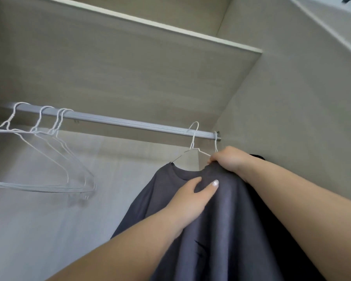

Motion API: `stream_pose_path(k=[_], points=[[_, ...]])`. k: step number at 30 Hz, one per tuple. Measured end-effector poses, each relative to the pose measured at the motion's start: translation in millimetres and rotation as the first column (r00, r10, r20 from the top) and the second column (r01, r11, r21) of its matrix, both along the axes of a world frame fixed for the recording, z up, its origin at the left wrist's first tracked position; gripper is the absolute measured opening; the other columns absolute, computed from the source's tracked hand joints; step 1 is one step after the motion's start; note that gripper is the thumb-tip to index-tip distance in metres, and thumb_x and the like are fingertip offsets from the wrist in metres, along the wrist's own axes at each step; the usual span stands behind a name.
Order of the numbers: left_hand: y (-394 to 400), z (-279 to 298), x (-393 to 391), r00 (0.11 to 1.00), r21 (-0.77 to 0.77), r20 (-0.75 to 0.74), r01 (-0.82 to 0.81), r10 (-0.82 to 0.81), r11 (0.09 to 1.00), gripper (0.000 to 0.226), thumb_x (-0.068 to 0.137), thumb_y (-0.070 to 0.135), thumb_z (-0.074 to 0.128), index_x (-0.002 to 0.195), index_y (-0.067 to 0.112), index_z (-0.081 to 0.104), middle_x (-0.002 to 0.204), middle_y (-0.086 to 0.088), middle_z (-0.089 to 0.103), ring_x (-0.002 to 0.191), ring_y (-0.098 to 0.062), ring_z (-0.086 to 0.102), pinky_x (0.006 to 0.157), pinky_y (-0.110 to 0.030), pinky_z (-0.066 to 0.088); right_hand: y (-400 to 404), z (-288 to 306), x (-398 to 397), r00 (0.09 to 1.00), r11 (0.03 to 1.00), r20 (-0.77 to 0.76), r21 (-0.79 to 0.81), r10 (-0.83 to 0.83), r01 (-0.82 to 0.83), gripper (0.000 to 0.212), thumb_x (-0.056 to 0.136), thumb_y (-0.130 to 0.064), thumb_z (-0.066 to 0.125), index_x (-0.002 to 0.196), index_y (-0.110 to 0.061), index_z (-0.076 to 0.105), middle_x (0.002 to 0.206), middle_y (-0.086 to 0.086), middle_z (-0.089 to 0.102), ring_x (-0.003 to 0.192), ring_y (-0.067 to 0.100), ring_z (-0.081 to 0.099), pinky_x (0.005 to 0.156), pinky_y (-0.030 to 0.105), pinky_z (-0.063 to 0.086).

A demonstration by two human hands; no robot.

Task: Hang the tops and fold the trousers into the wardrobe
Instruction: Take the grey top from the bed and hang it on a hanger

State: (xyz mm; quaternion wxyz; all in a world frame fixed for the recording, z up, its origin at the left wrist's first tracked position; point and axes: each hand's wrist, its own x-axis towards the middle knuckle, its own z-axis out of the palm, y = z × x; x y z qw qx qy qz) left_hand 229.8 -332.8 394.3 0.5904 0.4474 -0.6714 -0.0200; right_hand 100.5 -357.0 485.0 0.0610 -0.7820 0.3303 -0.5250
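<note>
Inside the wardrobe (282,102), both hands grip a grey top (227,230): left hand (190,201) below its collar, right hand (229,159) pinching the shoulder on its hanger (193,142).

No readable text, label, brand, number or sign found on any surface in head view.
</note>
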Motion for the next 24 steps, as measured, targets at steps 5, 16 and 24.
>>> stream_pose_path(k=[5,16,24], points=[[-20.0,7.6,-16.4,0.994,-0.017,0.099,0.036,-0.034,0.999,0.085,0.071,0.072,0.054,0.144,0.031,0.038,0.145,0.02,0.042,0.131,0.0,0.041,0.111,-0.022,0.028,-16.6,19.8,-2.7,0.997,0.999,0.062,0.012,-0.04,0.039,0.024,0.092,-0.012,0.055,0.107,0.002,0.066,0.091,0.01,0.057,0.083,0.021,0.052,0.061,0.027,0.038],[-38.8,-0.3,-22.4,0.986,0.117,0.148,0.062,-0.079,0.991,0.012,0.095,0.048,0.046,0.102,0.053,0.055,0.108,0.03,0.061,0.107,0.008,0.055,0.104,-0.028,0.042,-63.7,18.7,14.1,0.989,0.988,0.018,0.04,-0.147,0.146,0.035,0.099,-0.013,0.044,0.13,0.002,0.05,0.131,0.016,0.055,0.12,0.028,0.052,0.055,0.017,0.039],[-41.1,-12.3,-29.4,0.994,0.162,0.028,0.102,-0.108,0.982,0.062,0.085,0.063,0.05,0.141,0.039,0.038,0.136,0.023,0.046,0.122,-0.006,0.047,0.102,-0.034,0.046,-63.1,18.0,12.7,0.918,0.925,-0.151,-0.165,-0.368,0.343,0.019,0.096,-0.006,0.038,0.081,-0.005,0.05,0.098,0.013,0.056,0.089,0.027,0.046,0.073,0.028,0.037]])
